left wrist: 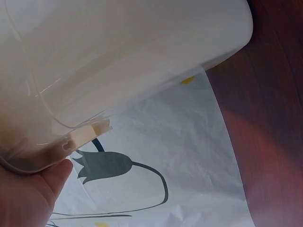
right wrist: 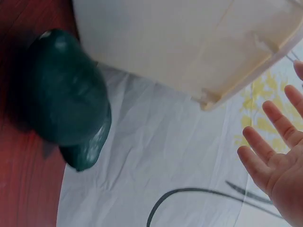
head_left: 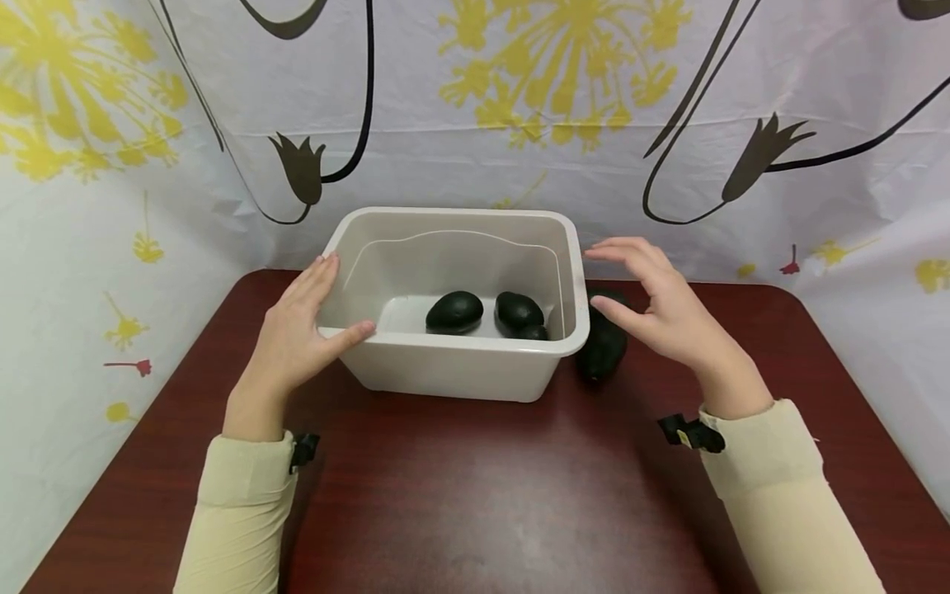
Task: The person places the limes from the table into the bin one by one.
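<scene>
A cream plastic tub (head_left: pixel 460 367) stands in the middle of the dark red table (head_left: pixel 482 503). Inside it lie dark green avocados: one on the left (head_left: pixel 454 313), one on the right (head_left: pixel 518 312), and a smaller dark piece (head_left: pixel 534 333) in front. My left hand (head_left: pixel 337 301) rests flat against the tub's left wall, fingers straight, thumb along the front rim; the left wrist view shows the tub (left wrist: pixel 118 56) close up. My right hand (head_left: pixel 604 279) hovers open just right of the tub, holding nothing. Below it lie two avocados (right wrist: pixel 61 94) (right wrist: pixel 87 149) on the table.
A white cloth with yellow flowers and dark tulip prints (head_left: pixel 475 107) hangs behind and at both sides, close to the tub's back wall. Bare table stretches in front of the tub toward me. The avocados outside (head_left: pixel 603 351) lie against the tub's right wall.
</scene>
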Action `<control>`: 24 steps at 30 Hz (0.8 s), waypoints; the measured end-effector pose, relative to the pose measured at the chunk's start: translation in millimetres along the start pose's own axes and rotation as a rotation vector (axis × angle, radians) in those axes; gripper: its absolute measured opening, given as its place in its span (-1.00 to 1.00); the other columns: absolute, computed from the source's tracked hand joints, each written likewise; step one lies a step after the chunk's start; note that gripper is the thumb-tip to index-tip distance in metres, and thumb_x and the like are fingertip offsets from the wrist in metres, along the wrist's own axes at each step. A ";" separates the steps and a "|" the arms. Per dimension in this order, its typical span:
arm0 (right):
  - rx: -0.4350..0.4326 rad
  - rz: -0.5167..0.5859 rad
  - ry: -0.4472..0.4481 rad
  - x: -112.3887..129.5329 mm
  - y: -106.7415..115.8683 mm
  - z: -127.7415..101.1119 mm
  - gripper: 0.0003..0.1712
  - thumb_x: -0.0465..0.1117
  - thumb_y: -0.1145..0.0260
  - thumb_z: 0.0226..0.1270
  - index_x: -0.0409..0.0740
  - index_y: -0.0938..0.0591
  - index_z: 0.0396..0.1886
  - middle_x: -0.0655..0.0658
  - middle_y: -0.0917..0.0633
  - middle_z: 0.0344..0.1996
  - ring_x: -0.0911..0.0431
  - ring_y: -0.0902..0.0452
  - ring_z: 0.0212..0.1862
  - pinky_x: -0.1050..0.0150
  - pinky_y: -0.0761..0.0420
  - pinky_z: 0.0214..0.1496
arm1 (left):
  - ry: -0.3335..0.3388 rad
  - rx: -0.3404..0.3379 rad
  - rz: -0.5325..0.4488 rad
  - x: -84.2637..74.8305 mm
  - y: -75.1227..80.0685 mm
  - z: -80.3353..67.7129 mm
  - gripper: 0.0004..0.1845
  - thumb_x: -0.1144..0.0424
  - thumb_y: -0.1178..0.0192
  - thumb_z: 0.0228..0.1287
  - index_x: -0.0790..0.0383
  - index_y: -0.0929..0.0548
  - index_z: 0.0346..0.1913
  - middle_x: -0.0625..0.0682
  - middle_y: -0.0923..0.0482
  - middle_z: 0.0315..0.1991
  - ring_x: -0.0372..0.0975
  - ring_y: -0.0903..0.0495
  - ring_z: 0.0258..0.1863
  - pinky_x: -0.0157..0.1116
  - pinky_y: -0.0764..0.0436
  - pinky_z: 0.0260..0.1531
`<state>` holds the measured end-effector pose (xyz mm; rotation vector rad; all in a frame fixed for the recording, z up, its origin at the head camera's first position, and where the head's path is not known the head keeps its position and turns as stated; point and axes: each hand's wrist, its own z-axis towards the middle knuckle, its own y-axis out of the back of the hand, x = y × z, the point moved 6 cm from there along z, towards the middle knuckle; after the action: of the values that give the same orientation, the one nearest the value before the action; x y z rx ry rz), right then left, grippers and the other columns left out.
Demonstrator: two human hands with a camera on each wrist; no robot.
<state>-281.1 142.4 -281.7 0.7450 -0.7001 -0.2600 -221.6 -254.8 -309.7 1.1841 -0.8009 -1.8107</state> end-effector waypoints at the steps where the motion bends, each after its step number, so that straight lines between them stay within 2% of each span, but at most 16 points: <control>1: -0.004 -0.004 -0.005 -2.5 1.4 -2.0 -0.35 -0.41 -0.43 0.18 -0.09 -0.52 0.29 -0.15 -0.51 0.25 0.00 -0.32 0.32 0.27 -0.27 0.31 | -0.001 -0.001 0.000 -0.1 0.0 0.0 0.04 -0.31 -0.27 0.11 0.17 -0.18 0.54 0.05 -0.16 0.56 -0.07 -0.11 0.57 0.14 -0.20 0.44; 6: 0.007 -0.020 -0.040 -18.1 4.1 -10.9 -0.37 -0.39 -0.41 0.20 -0.06 -0.53 0.29 -0.14 -0.51 0.25 0.02 -0.31 0.31 0.41 -0.23 0.30 | -0.008 -0.012 0.003 -0.5 0.1 -0.6 0.04 -0.30 -0.28 0.11 0.19 -0.20 0.54 0.07 -0.17 0.55 -0.06 -0.12 0.56 0.13 -0.20 0.44; 9: 0.029 -0.030 -0.066 -28.9 2.3 -16.1 -0.38 -0.39 -0.41 0.20 -0.10 -0.53 0.28 -0.17 -0.51 0.24 -0.03 -0.32 0.31 0.31 -0.25 0.31 | -0.007 -0.015 0.005 -0.4 -0.1 -0.9 0.03 -0.30 -0.28 0.11 0.19 -0.20 0.54 0.06 -0.17 0.55 -0.06 -0.12 0.56 0.13 -0.20 0.44; 15: 0.116 -0.052 -0.124 -47.6 -7.1 -25.8 -0.43 -0.34 -0.42 0.21 -0.17 -0.53 0.24 -0.21 -0.51 0.22 -0.13 -0.33 0.30 -0.11 -0.29 0.30 | -0.001 -0.012 0.005 -1.5 0.0 -2.0 0.03 -0.31 -0.28 0.11 0.19 -0.21 0.53 0.06 -0.17 0.55 -0.07 -0.12 0.57 0.13 -0.20 0.44; 24: 0.239 -0.071 -0.159 -65.6 -24.1 -33.8 -0.48 -0.29 -0.44 0.21 -0.20 -0.56 0.18 -0.18 -0.55 0.16 -0.15 -0.35 0.27 -0.16 -0.33 0.28 | -0.002 -0.022 0.004 -2.4 0.4 -1.9 0.02 -0.30 -0.28 0.11 0.21 -0.24 0.52 0.09 -0.20 0.54 -0.06 -0.13 0.56 0.14 -0.20 0.43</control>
<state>-306.9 172.7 -348.3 0.9856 -0.8659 -0.3056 -219.2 -253.0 -309.0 1.1657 -0.7823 -1.8129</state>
